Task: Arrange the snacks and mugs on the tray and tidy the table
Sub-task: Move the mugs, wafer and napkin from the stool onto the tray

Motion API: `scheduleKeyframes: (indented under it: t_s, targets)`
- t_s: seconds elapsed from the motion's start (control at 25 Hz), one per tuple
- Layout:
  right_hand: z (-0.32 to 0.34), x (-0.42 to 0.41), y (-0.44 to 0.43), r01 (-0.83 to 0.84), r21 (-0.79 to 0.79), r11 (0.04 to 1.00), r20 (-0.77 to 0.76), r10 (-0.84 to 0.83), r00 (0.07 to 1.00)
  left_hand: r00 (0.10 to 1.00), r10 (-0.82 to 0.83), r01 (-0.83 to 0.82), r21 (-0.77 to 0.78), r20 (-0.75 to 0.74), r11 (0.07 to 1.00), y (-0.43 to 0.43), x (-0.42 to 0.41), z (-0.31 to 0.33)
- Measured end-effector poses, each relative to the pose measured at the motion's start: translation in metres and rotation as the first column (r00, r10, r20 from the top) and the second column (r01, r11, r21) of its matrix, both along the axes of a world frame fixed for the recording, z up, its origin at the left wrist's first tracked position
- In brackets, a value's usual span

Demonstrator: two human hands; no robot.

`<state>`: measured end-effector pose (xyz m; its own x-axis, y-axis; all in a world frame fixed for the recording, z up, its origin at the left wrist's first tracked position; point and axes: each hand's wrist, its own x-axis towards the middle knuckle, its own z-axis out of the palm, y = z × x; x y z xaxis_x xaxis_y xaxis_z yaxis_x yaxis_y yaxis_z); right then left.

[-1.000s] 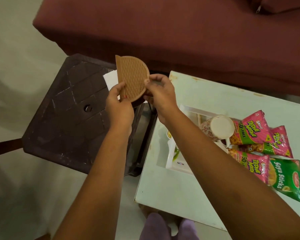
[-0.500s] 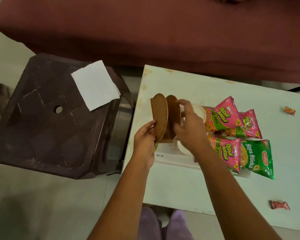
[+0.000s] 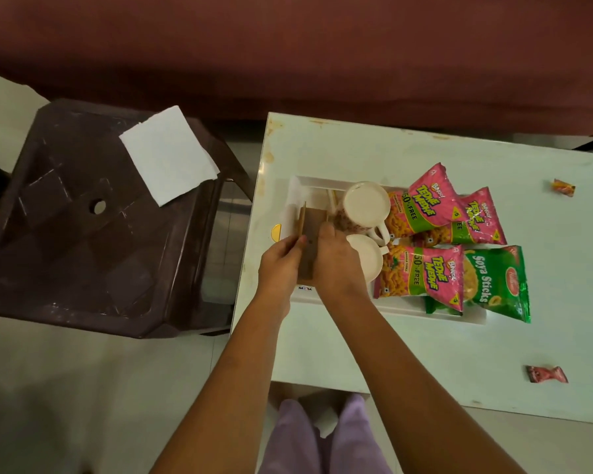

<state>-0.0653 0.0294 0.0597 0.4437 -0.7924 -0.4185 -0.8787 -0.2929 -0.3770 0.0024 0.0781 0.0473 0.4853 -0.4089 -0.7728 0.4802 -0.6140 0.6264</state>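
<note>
Head view: left hand (image 3: 281, 258) and right hand (image 3: 336, 265) pinch 2 thin brown coasters (image 3: 309, 230) upright, edge-on, over the white tray's (image 3: 298, 186) left end; 2 white mugs (image 3: 365, 206) stand just right.

My arms are bare to the frame edge, no sleeves, rings or watch. My left hand (image 3: 281, 265) and right hand (image 3: 339, 265) are ungloved. Pale lilac trousers (image 3: 322, 439) at 6 o'clock.

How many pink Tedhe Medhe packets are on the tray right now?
3. One at the tray's far side beside the upper mug, one tucked under it to the right, one nearer the person beside the green Soya Sticks packet. More could be hidden underneath.
</note>
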Motion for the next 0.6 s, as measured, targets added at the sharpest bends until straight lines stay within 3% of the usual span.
scheduleKeyframes:
  t_s: [0.12, 0.4, 0.6]
  targets:
    - [-0.007, 0.001, 0.004, -0.037, -0.047, 0.998, -0.035, 0.035, 0.999, 0.993, -0.065, 0.065, 0.004, 0.102, 0.998, 0.003, -0.006, -0.003]
    - [0.001, 0.001, 0.007, -0.084, -0.035, 0.996, -0.058, 0.082, 0.995, 0.976, -0.129, 0.125, 0.035, 0.175, 0.992, 0.006, -0.006, 0.000]
    - [0.022, 0.014, 0.003, -0.046, -0.077, 0.996, 0.012, 0.047, 0.999, 0.982, -0.022, 0.037, -0.081, 0.188, 0.996, 0.006, 0.007, 0.015]
